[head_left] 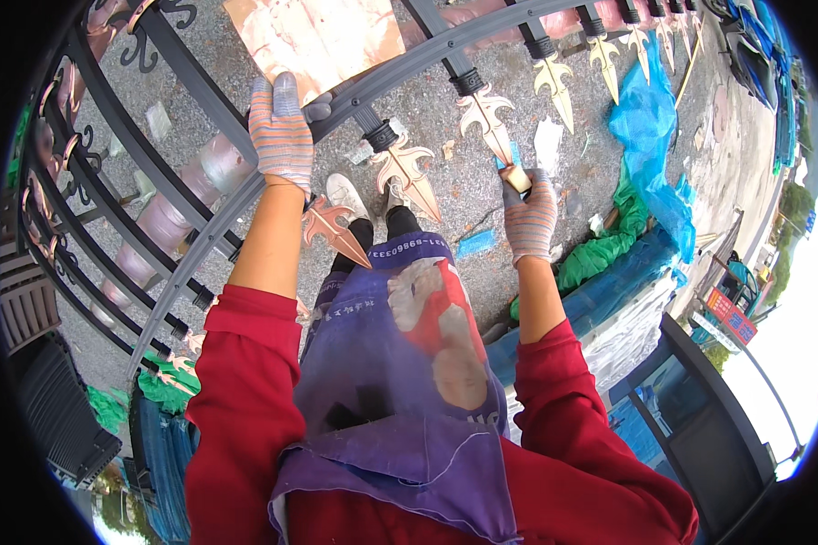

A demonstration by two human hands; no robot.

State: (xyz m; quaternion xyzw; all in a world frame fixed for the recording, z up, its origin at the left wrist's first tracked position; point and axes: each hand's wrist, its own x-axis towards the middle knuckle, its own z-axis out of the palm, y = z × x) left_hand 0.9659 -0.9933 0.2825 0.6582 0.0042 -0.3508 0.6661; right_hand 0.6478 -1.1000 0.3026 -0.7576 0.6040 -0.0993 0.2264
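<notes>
My left hand, in a grey and orange striped glove, grips the lower edge of a copper-coloured, smeared sheet beside the black fence rail. My right hand, gloved alike, pinches a small pale yellow block, perhaps a sponge. The block meets the tip of a copper-gold spearhead on a fence bar. More spearheads stand along the curved rail: one points toward my apron, another lies under my left forearm, and a paler one sits farther right.
Black fence bars with scrolls spread across the left. Pink wrapped rolls lie beneath them on grey ground. Blue netting and green sheeting lie at the right, beside a long wrapped bundle. My shoes stand below the fence.
</notes>
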